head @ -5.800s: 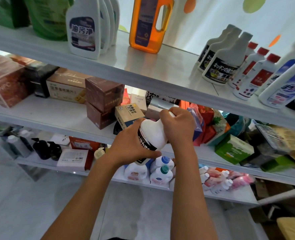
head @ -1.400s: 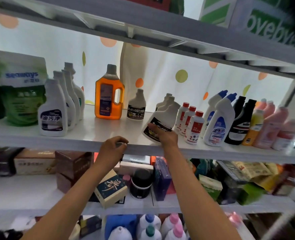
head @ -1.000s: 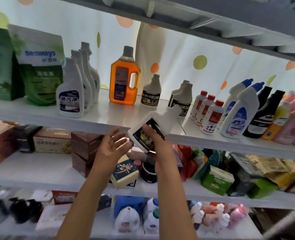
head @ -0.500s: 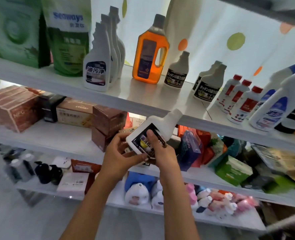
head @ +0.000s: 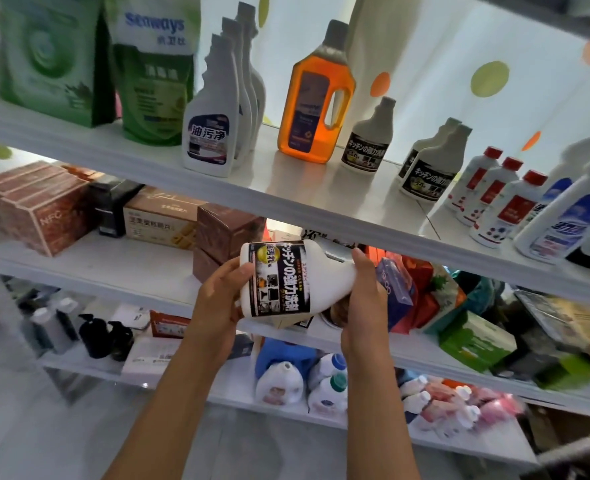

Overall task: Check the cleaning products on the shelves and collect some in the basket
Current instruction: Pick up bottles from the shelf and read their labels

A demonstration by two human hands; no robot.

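Observation:
I hold a white cleaner bottle with a black label (head: pixel 286 277) sideways in front of the middle shelf, its neck pointing right. My left hand (head: pixel 222 296) grips its base end, thumb on the label edge. My right hand (head: pixel 364 296) curls round the neck end. On the upper shelf (head: pixel 286 188) stand matching black-label bottles (head: pixel 428 171), an orange jug (head: pixel 316 98), white spray bottles (head: pixel 215 123), green refill pouches (head: pixel 151 74) and red-capped bottles (head: pixel 501 206). No basket is in view.
Brown cartons (head: pixel 47 209) and boxes (head: pixel 227 230) fill the middle shelf, with coloured packets (head: pixel 421 296) to the right. The bottom shelf holds dark pump bottles (head: pixel 96 337), white jugs (head: pixel 279 382) and small pink bottles (head: pixel 459 403). Pale floor lies below left.
My right hand took a black-label bottle off the upper shelf and brought it down. My left hand joined it, and the bottle turned sideways with its label facing me.

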